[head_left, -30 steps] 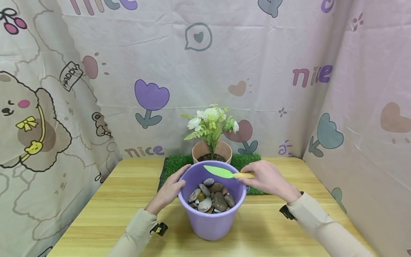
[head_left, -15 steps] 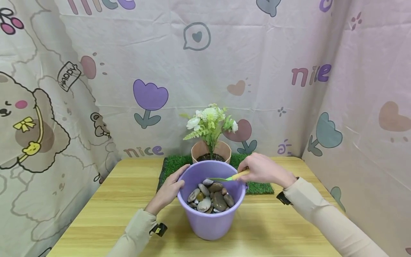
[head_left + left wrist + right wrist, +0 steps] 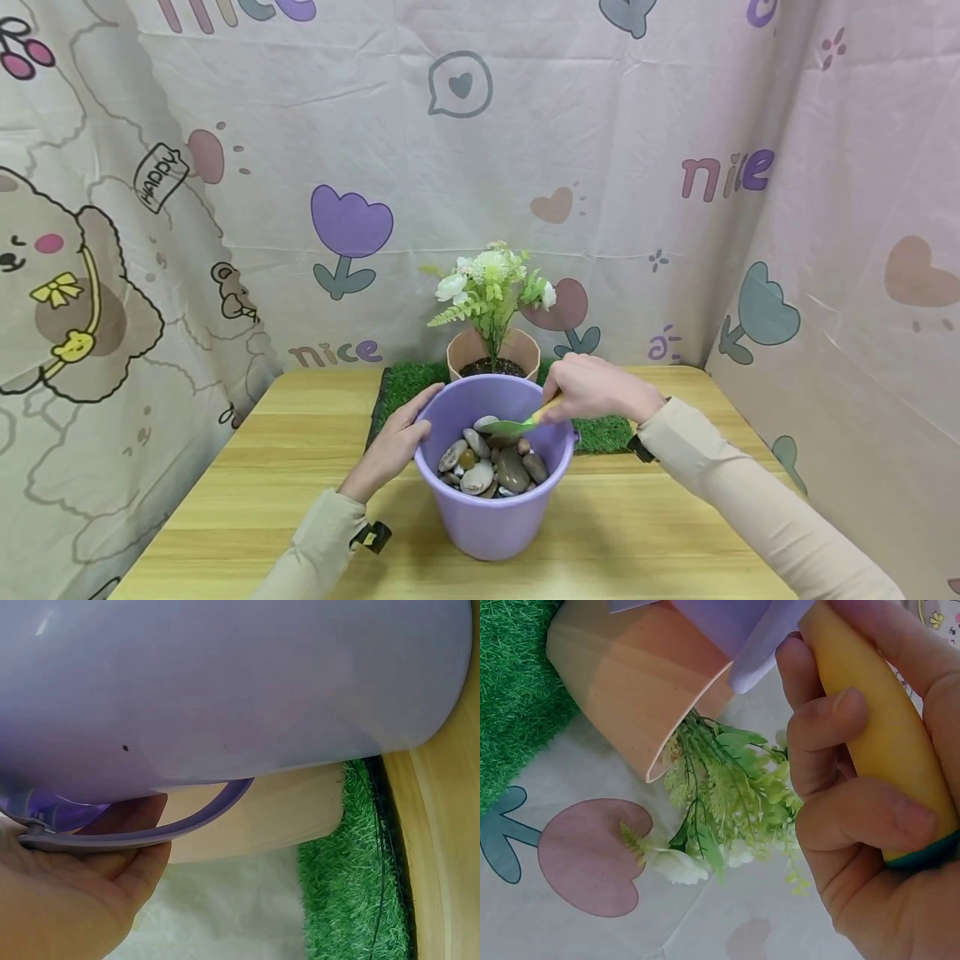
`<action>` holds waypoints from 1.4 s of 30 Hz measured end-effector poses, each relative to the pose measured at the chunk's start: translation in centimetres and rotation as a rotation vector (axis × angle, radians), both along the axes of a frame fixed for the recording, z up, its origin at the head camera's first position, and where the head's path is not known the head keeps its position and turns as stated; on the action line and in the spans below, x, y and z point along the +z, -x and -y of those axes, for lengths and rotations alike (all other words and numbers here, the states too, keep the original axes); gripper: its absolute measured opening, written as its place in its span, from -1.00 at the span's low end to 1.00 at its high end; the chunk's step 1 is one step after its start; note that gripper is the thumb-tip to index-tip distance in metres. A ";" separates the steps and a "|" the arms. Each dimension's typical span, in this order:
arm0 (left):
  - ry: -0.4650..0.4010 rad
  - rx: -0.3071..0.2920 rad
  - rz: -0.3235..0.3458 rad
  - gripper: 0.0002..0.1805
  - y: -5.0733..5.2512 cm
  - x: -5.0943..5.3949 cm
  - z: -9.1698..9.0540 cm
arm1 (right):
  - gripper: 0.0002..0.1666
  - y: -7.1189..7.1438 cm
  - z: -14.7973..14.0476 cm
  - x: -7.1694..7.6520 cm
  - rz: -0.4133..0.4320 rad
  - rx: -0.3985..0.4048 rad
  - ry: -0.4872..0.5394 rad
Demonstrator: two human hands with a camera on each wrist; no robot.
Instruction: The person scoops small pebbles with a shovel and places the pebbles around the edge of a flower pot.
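Observation:
A purple bucket [image 3: 491,521] stands on the table, with smooth stones [image 3: 513,471] of several sizes inside. My left hand [image 3: 393,442] grips its left rim; in the left wrist view the fingers curl by the bucket's purple handle [image 3: 142,838]. My right hand [image 3: 603,387] holds a small trowel by its yellow handle [image 3: 877,727], fingers wrapped round it. The trowel's green blade [image 3: 506,427] reaches down into the bucket over the stones near the back. Whether its tip digs between the stones is too small to tell.
Right behind the bucket, a peach flowerpot [image 3: 531,354] with dark soil and white flowers [image 3: 491,283] stands on a green turf mat [image 3: 606,437]. The wooden table [image 3: 262,500] meets a patterned cloth backdrop [image 3: 622,125] at the back and sides.
My right hand has moved left and tipped the trowel downward, so its blade went from above the bucket's rim to the stones. The left hand and bucket have stayed put.

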State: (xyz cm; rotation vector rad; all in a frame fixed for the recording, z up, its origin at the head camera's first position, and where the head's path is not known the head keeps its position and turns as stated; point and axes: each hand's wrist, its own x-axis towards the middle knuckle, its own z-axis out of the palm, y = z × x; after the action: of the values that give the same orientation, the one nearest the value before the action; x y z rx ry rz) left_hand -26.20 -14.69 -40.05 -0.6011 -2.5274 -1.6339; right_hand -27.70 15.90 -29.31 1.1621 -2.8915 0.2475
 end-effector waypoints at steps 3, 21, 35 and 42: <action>-0.005 -0.001 0.000 -0.25 0.0 0.0 0.0 | -0.87 0.0 0.4 0.0 -0.011 -0.014 -0.016; -0.034 -0.012 0.011 -0.24 0.1 -0.2 0.0 | -0.71 0.3 2.8 -0.5 -0.132 -0.025 -0.074; -0.033 0.000 0.011 -0.23 0.0 -0.3 0.0 | -0.86 0.0 1.4 -2.0 -0.260 0.034 -0.083; -0.036 -0.005 0.005 -0.23 -0.1 -0.3 0.0 | -0.86 -0.2 0.5 -3.0 -0.335 0.083 -0.039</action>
State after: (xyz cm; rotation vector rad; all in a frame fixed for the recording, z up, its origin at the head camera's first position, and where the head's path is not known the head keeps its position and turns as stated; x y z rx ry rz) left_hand -26.14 -14.70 -40.32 -0.6006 -2.4966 -1.6802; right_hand -27.47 15.43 -32.28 1.1996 -2.5716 -0.0042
